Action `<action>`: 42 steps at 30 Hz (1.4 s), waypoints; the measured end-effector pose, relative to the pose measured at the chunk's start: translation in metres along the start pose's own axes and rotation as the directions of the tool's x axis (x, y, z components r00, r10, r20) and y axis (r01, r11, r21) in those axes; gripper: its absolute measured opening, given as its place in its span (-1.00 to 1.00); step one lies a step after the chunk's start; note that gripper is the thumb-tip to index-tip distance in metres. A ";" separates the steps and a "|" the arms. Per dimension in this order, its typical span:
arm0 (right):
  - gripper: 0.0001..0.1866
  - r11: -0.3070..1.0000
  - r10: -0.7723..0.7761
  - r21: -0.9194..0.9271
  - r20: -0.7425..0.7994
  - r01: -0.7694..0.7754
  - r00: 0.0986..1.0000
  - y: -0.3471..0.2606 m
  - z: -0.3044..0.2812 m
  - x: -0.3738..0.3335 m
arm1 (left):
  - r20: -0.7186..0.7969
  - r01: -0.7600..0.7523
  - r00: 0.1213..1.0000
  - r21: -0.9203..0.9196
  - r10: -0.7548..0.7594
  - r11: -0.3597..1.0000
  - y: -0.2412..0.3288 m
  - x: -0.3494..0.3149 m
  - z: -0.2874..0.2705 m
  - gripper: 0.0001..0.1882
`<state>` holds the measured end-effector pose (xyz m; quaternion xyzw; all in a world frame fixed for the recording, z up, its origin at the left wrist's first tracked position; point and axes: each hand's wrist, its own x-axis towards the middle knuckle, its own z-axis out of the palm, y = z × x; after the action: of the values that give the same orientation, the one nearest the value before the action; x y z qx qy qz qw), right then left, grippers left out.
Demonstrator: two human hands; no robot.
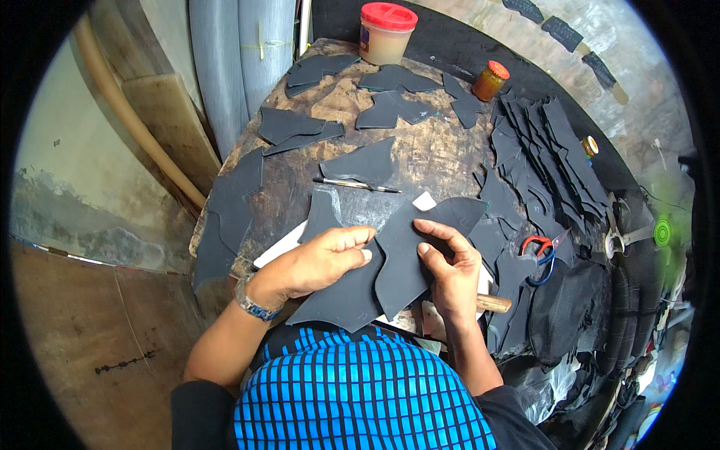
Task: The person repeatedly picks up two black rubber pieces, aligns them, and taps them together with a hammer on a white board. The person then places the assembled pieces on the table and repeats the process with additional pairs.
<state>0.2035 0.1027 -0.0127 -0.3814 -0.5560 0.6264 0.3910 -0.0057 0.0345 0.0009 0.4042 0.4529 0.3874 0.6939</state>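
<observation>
My left hand [319, 262] presses flat on a dark grey cut leather piece [341, 292] at the near edge of a worn wooden worktable [431, 150]. My right hand [450, 262] pinches a second dark piece [409, 259] that overlaps the first along its edge. A watch sits on my left wrist. A white sheet [279, 247] shows from under the pieces. A wooden tool handle [493, 303] sticks out beside my right wrist.
Several dark cut pieces lie spread over the table, with a fanned stack [551, 150] at right. A pen [356, 184] lies mid-table. A red-lidded jar [386, 31] and a small orange-lidded jar [489, 80] stand at the back. Red-handled scissors [538, 249] lie at right.
</observation>
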 end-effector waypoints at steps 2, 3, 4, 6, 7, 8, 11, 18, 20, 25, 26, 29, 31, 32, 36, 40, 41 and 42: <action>-0.70 1.000 0.000 -0.002 0.003 0.000 1.000 -0.001 0.001 0.000 | -0.037 -0.005 0.999 0.080 0.008 0.997 -0.001 0.000 0.002 -0.59; -0.70 1.000 0.009 -0.004 0.003 -0.009 1.000 -0.001 0.001 0.000 | -0.048 -0.035 0.998 0.116 0.041 0.993 -0.002 0.001 0.002 -0.62; -0.69 1.000 0.016 -0.005 0.003 -0.016 1.000 -0.002 0.001 0.000 | -0.120 -0.102 0.985 0.151 0.121 0.983 -0.005 0.003 0.006 -0.67; -0.70 1.000 0.023 -0.011 0.003 -0.023 1.000 -0.002 0.002 0.000 | -0.076 -0.116 0.990 0.078 0.122 0.990 -0.008 0.006 0.007 -0.70; -0.70 1.000 0.024 -0.015 0.001 -0.024 1.000 -0.003 0.002 0.000 | -0.047 -0.132 0.990 0.048 0.135 0.990 -0.009 0.007 0.006 -0.71; -0.70 0.999 0.025 -0.019 -0.001 -0.026 1.000 -0.003 0.003 -0.001 | -0.042 -0.123 0.991 0.052 0.125 0.991 -0.010 0.008 0.005 -0.73; -0.70 0.998 -0.012 -0.055 -0.003 0.012 1.000 -0.003 0.005 -0.001 | -0.028 -0.079 0.996 0.023 0.080 0.997 -0.012 0.010 0.001 -0.76; -0.69 0.993 -0.038 -0.110 0.008 0.039 0.999 -0.003 0.007 -0.003 | -0.065 -0.120 0.990 0.074 0.124 0.990 -0.013 0.011 0.004 -0.69; -0.69 0.991 -0.072 -0.113 0.012 0.073 0.997 -0.003 0.007 -0.004 | -0.082 -0.098 0.991 0.096 0.106 0.990 -0.014 0.012 0.005 -0.66; -0.65 0.970 -0.128 -0.210 0.003 0.125 0.992 -0.002 0.008 -0.004 | -0.078 -0.206 0.972 0.159 0.220 0.966 -0.022 0.015 0.006 -0.61; -0.63 0.958 -0.109 -0.268 0.007 0.107 0.994 -0.003 0.006 -0.004 | -0.087 -0.205 0.972 0.157 0.220 0.966 -0.024 0.016 0.007 -0.61; -0.56 0.659 -0.325 -0.686 0.111 0.309 0.939 -0.012 -0.012 -0.009 | -0.135 -0.237 0.958 0.128 0.253 0.963 -0.028 0.019 0.007 -0.59; -0.63 0.648 -0.376 -0.694 0.068 0.315 0.924 -0.017 -0.026 -0.014 | -0.218 -0.249 0.943 0.040 0.252 0.968 -0.028 0.022 0.006 -0.58; -0.65 0.463 -0.330 -0.824 0.180 0.325 0.927 -0.023 -0.039 -0.019 | -0.134 -0.327 0.938 -0.043 0.319 0.944 -0.028 0.021 0.005 -0.57; -0.53 0.201 0.078 -0.913 0.377 0.356 0.923 -0.032 -0.074 -0.039 | -0.237 -0.266 0.933 0.049 0.270 0.963 -0.030 0.028 0.008 -0.52; -0.44 0.187 0.153 -0.901 0.419 0.390 0.895 -0.032 -0.084 -0.060 | -0.236 -0.317 0.924 -0.027 0.302 0.948 -0.039 0.046 0.023 -0.48; -0.41 0.157 0.132 -0.899 0.429 0.408 0.894 -0.032 -0.083 -0.065 | -0.228 -0.378 0.903 -0.021 0.364 0.925 -0.041 0.051 0.027 -0.49; -0.39 0.073 0.164 -0.895 0.445 0.439 0.880 -0.034 -0.084 -0.070 | -0.229 -0.374 0.903 -0.005 0.363 0.927 -0.043 0.056 0.030 -0.47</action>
<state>0.3106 0.0746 0.0170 -0.3344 -0.9349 0.1093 -0.0467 0.0462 0.0625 -0.0477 0.4192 0.4342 0.5654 0.5622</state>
